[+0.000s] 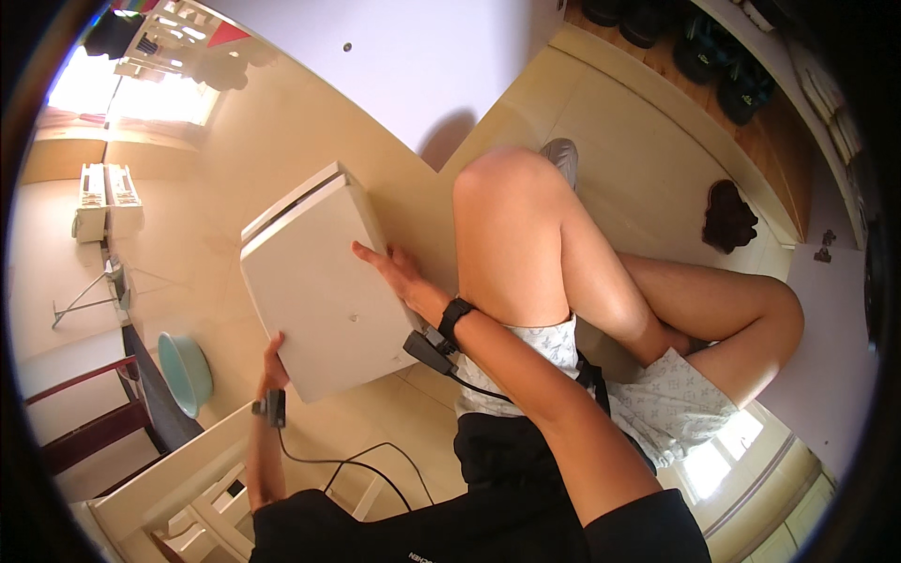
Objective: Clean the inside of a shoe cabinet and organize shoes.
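Note:
A flat white box that looks like a drawer is held tilted in front of me, left of my raised knee. Along its far edge runs a dark slot between the broad face and a narrow strip. My left hand grips its near left side, thumb on the edge and the other fingers hidden behind. On the opposite side my right hand holds it, with the thumb stretched over the broad face. Both wrists carry black devices; a cable runs from the left one.
A large pale panel with a corner pointing toward me stands ahead. Shoes sit on a wooden shelf at far right, and a dark brown object lies on the floor. To the left are a teal basin and a cream wooden frame.

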The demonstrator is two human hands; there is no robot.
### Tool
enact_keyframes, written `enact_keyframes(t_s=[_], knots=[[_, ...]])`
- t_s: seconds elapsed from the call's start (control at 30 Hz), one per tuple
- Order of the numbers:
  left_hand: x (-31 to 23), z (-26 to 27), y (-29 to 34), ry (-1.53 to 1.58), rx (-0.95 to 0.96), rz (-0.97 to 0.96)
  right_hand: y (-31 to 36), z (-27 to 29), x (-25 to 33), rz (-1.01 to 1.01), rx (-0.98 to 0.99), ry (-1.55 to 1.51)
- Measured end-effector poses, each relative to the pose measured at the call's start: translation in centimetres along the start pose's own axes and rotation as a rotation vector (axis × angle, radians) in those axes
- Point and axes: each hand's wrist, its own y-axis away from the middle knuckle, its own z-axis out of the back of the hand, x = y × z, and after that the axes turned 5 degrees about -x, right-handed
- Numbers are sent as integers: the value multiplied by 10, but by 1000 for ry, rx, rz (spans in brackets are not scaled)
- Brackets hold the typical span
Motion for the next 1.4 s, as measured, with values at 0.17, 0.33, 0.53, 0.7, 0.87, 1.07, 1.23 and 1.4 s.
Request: enact_keyframes(t_s=[0.17,0.33,0.53,0.7,0.87,1.07,1.23,1.4], knots=[[-13,-2,80,36,-34,-60,17,-11,-3,-73,272,-59],[-40,29,135,-206,-493,-293,57,-27,13,36,287,85],[-115,-49,261,-281,-59,-91,185,11,34,230,256,-62],[-140,-151,320,-414,135,-119,321,64,78,308,205,-5],[-127,-186,342,-404,80,-318,410,112,97,429,124,62],[-114,-257,313,-381,127,-505,453,204,116,638,-101,-340],[-144,-357,280,-984,187,-822,484,274,123,565,-288,-394],[-153,-541,288,-711,604,-216,491,351,123,592,-190,-561]])
